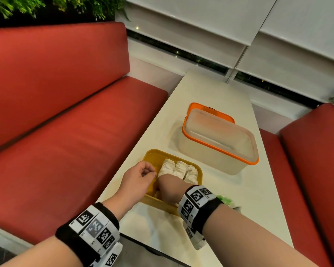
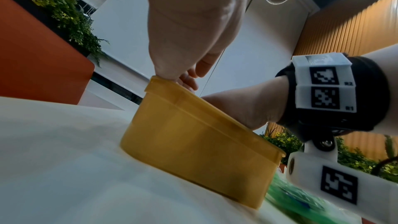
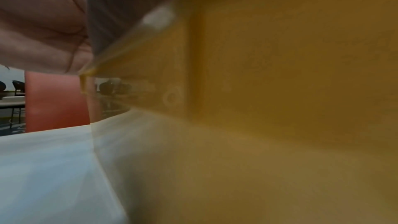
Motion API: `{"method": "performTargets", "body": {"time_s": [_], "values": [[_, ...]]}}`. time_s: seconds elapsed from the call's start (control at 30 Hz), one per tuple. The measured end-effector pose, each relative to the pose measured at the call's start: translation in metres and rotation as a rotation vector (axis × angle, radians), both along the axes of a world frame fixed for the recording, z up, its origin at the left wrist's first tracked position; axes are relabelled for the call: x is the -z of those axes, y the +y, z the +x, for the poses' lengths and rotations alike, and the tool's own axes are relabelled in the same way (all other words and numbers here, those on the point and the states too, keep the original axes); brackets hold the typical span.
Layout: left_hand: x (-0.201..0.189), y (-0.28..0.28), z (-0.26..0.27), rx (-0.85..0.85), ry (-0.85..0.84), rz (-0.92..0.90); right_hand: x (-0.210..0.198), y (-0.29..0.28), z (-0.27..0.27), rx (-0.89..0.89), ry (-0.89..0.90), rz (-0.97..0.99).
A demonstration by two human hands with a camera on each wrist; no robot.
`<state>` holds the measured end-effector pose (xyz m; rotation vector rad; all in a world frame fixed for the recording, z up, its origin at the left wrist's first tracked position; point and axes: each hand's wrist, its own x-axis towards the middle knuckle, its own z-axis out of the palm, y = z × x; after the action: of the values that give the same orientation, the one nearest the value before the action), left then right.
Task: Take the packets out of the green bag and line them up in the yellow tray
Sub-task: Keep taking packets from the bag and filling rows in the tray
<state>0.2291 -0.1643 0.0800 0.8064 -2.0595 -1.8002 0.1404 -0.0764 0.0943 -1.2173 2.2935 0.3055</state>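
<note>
**A:** where's everything sitting rn?

**B:** Tray (image 1: pixel 199 171) is on the table (image 1: pixel 210 93), near edge. Three packets (image 1: pixel 178 168) lined up side by side at its far end. Bag (image 1: pixel 225 199) is just right of my right wrist, mostly hidden.

**A:** and your hands?

**B:** Left hand (image 1: pixel 138 181) has fingers curled, thumb resting on the tray's left rim; whether it's pinching anything, can't tell. Right hand (image 1: pixel 169 189) is down inside the tray, fingers out of sight, so can't tell either. Lidded tub (image 1: pixel 218 143) sits behind the tray.
</note>
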Motion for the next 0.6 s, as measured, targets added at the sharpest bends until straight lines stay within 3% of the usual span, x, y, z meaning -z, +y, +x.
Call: {"method": "performTargets", "body": {"time_s": [0.47, 0.6], "values": [[-0.002, 0.000, 0.000, 0.009, -0.008, 0.010, 0.024, -0.002, -0.008, 0.149, 0.160, -0.044], [-0.003, -0.001, 0.000, 0.007, -0.014, 0.012, 0.008, 0.004, -0.005, 0.112, 0.145, -0.105]]}}
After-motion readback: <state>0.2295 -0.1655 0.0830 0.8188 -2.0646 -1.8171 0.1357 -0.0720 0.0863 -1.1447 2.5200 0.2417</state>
